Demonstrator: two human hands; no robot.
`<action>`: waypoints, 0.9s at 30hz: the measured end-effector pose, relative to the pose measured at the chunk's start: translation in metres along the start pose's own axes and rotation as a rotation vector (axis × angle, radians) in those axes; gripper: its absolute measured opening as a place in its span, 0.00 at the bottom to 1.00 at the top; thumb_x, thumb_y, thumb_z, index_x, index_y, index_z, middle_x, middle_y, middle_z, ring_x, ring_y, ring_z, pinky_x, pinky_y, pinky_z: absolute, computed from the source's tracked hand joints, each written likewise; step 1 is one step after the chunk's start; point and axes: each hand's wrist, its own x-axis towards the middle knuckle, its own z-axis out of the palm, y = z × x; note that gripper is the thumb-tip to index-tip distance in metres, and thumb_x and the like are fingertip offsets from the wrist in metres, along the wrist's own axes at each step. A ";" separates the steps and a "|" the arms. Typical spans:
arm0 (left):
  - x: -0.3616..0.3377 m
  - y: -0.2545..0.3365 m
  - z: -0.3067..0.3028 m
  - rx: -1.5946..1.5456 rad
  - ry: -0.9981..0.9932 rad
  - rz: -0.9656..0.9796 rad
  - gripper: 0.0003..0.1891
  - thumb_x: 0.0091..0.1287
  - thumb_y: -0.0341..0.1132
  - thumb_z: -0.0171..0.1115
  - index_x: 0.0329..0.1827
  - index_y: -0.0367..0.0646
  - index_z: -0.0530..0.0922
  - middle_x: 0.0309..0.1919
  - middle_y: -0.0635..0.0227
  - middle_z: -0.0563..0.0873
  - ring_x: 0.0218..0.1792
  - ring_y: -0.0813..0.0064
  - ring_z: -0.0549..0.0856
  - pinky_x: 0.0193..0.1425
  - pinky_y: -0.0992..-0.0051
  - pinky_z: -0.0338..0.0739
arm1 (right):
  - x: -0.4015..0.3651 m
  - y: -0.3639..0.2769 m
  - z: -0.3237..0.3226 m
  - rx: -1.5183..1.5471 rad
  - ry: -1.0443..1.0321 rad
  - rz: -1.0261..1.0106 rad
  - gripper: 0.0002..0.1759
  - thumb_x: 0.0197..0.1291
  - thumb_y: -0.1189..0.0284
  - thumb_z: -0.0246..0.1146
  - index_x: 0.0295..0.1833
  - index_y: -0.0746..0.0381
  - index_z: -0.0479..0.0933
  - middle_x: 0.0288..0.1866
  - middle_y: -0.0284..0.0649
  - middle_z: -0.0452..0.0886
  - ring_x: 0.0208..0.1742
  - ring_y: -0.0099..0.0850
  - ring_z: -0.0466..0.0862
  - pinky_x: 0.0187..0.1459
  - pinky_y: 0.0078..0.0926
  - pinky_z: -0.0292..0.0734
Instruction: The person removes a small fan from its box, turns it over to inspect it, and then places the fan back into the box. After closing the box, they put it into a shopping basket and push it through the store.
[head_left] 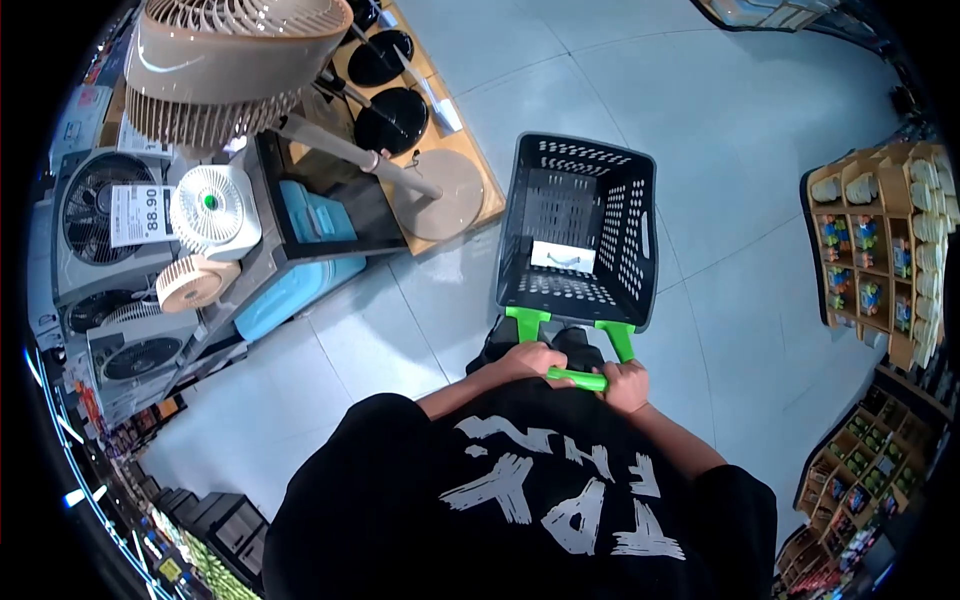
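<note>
A dark grey shopping basket (648,215) with perforated walls stands in front of my body. Its green handle (578,379) reaches back toward me, and both my hands are wrapped round it. My left hand (532,361) grips the left end of the bar, and my right hand (627,386) grips the right end. Inside the basket, near the side closest to me, lies a small white box (562,257). The rest of the basket's inside shows its dark slotted bottom.
At the left, a display holds a large beige standing fan (235,60), a small white fan (211,205) and a price sign (142,215). Shelves of small goods (880,250) stand at the right. Pale floor tiles (740,250) surround the basket.
</note>
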 end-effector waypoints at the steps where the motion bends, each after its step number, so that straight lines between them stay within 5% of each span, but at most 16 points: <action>1: -0.002 0.002 -0.001 -0.018 -0.019 -0.047 0.25 0.58 0.61 0.63 0.26 0.45 0.80 0.21 0.57 0.82 0.30 0.53 0.84 0.37 0.58 0.76 | -0.006 0.002 0.009 0.004 -0.049 0.000 0.16 0.55 0.64 0.64 0.20 0.56 0.68 0.14 0.40 0.75 0.16 0.40 0.77 0.27 0.37 0.72; 4: -0.010 -0.025 0.012 0.056 0.011 -0.067 0.26 0.60 0.60 0.61 0.23 0.43 0.78 0.22 0.57 0.81 0.29 0.55 0.82 0.33 0.60 0.73 | -0.004 0.004 0.032 0.103 -0.556 0.120 0.10 0.57 0.64 0.59 0.29 0.58 0.80 0.24 0.44 0.82 0.27 0.44 0.84 0.35 0.41 0.78; 8: -0.003 -0.026 0.030 0.060 0.235 -0.136 0.28 0.64 0.58 0.57 0.18 0.41 0.75 0.17 0.57 0.78 0.25 0.52 0.80 0.31 0.58 0.71 | 0.028 0.010 0.036 0.099 -0.911 0.125 0.16 0.47 0.57 0.63 0.33 0.58 0.83 0.34 0.48 0.85 0.39 0.47 0.85 0.45 0.43 0.79; 20: 0.044 -0.020 0.032 0.025 0.194 -0.151 0.32 0.66 0.64 0.51 0.21 0.41 0.78 0.20 0.54 0.80 0.29 0.50 0.82 0.35 0.56 0.73 | 0.037 0.056 0.029 -0.071 -0.764 0.171 0.11 0.43 0.64 0.62 0.31 0.58 0.82 0.31 0.49 0.84 0.35 0.49 0.84 0.41 0.44 0.80; 27: 0.051 -0.028 0.000 -0.069 0.183 -0.104 0.32 0.67 0.63 0.50 0.23 0.40 0.79 0.25 0.50 0.82 0.32 0.47 0.82 0.39 0.54 0.73 | 0.065 0.005 0.024 -0.100 -0.469 0.304 0.14 0.44 0.65 0.62 0.34 0.63 0.82 0.30 0.51 0.84 0.34 0.49 0.85 0.39 0.45 0.80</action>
